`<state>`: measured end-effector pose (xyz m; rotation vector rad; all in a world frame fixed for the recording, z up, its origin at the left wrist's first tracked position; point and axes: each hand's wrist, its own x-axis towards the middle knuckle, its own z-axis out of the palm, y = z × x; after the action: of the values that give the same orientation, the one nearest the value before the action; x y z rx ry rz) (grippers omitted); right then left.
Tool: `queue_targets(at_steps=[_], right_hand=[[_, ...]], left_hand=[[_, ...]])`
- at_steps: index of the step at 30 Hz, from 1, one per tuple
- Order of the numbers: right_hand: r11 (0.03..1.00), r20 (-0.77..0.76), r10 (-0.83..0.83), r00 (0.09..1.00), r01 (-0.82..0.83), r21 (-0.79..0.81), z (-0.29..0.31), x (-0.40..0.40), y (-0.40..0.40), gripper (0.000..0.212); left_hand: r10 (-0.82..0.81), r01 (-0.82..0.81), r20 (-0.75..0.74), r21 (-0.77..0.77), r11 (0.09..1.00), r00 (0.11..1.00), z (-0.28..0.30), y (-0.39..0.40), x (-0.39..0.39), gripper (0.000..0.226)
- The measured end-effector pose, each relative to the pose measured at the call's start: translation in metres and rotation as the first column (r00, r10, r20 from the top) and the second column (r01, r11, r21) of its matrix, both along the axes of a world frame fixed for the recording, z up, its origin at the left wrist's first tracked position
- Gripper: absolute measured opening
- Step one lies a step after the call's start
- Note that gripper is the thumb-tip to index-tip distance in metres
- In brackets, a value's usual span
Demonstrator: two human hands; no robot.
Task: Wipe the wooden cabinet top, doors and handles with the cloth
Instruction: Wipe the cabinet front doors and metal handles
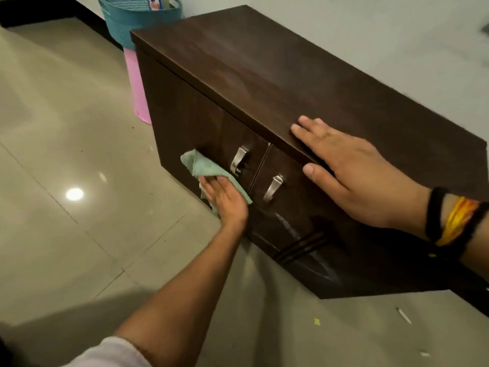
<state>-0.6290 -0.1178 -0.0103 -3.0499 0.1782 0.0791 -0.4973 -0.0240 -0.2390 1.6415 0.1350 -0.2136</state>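
The left hand (225, 200) presses a crumpled pale green cloth (209, 170) flat against the left door (201, 123), just beside its curved metal handle (239, 160). The right hand (354, 170) lies open, palm down, on the front edge of the dark wood-grain cabinet (264, 70). Beyond stands a teal woven basket (137, 17) on a pink stool (137, 86).

1 cabinet (264, 75), 2 doors, 2 handles, 1 cloth (209, 168), 2 hands, 1 basket (132, 19).
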Motion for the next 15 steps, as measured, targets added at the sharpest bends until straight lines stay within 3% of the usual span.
queue_targets(at_steps=[4,6,9,13,15], right_hand=[[0.999,-0.022,0.01,1.0,-0.011,-0.045,0.001,-0.022,-0.003,0.063],[0.998,-0.045,-0.001,0.999,-0.001,-0.056,0.002,-0.035,-0.006,0.064],[0.998,-0.08,-0.007,0.997,0.002,-0.058,0.004,-0.061,-0.016,0.062],[0.999,-0.072,-0.008,0.997,0.006,-0.038,0.003,-0.083,-0.025,0.064],[1.0,-0.053,-0.001,0.999,0.0,-0.019,0.001,-0.086,-0.027,0.063]], left_hand=[[-0.119,0.121,-0.028,0.056,0.991,0.992,-0.018,-0.013,-0.072,0.061],[-0.193,0.186,0.085,0.083,0.979,0.978,-0.025,-0.015,-0.107,0.074],[-0.205,0.178,0.314,0.115,0.977,0.927,-0.023,-0.021,-0.127,0.062],[-0.225,0.185,0.355,0.144,0.972,0.907,-0.029,-0.03,-0.136,0.079],[-0.346,0.256,0.487,0.243,0.936,0.802,-0.029,-0.028,-0.158,0.075]])
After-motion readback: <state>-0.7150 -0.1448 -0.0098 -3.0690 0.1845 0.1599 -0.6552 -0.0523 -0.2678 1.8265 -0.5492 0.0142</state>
